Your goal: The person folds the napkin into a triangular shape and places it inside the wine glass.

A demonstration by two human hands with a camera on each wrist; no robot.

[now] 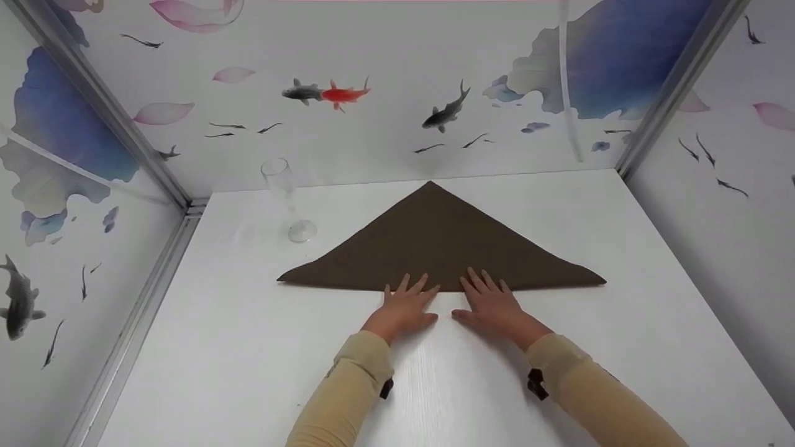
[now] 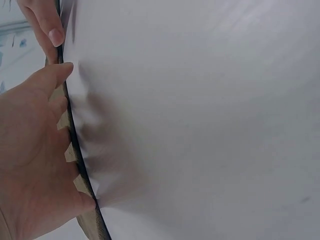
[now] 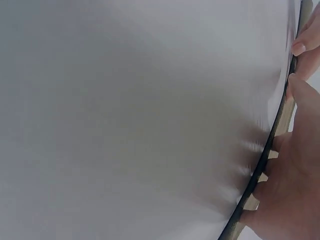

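Note:
A dark brown cloth napkin [image 1: 435, 242], folded into a triangle, lies on the white table with its point away from me and its long fold towards me. My left hand [image 1: 405, 310] rests with spread, straight fingers on the near fold, left of the middle. Just to its right, my right hand [image 1: 497, 307] touches the same fold, fingers likewise spread. Both thumbs lie on the table side of the fold. In the left wrist view the left hand [image 2: 40, 150] sits along the napkin's thin edge [image 2: 82, 170]; the right wrist view shows the right hand [image 3: 290, 185] likewise.
A clear stemmed glass [image 1: 302, 231] stands upright behind the napkin's left side. White panels printed with fish and petals enclose the table [image 1: 205, 347] at the back, left and right. Metal frame rails [image 1: 155, 273] run along the left side and the corners.

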